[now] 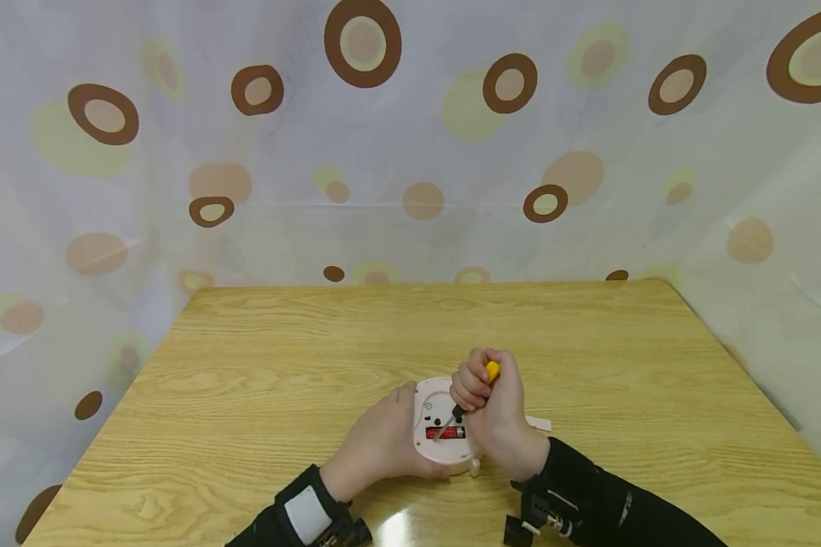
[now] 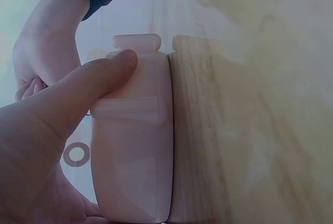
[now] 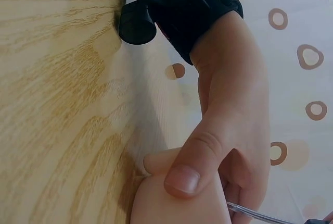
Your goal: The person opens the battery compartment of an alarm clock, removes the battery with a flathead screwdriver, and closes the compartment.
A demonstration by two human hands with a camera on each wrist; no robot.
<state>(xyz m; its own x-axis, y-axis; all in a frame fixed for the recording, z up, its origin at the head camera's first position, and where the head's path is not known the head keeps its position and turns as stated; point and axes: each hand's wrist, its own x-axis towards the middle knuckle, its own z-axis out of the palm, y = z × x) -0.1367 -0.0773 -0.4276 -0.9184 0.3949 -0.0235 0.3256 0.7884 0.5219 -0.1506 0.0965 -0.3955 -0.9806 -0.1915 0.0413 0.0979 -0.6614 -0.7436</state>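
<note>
A pale pink alarm clock (image 1: 441, 451) lies back side up on the table, its battery compartment uncovered. My left hand (image 1: 381, 439) grips it from the left, with the thumb along its near side, as the left wrist view also shows. Inside the compartment sits a red battery (image 1: 456, 432). My right hand (image 1: 498, 410) holds a screwdriver (image 1: 493, 370) with a yellow and black handle in a fist above the clock. Its metal shaft slants down to the left, and the tip is at the battery; whether they touch, I cannot tell. The right hand hides the clock's right part.
Just right of the right hand lies a small flat white piece (image 1: 539, 423), partly hidden. The wooden table (image 1: 280, 349) reaches back to a patterned curtain (image 1: 383, 152). Black cameras are strapped to both wrists.
</note>
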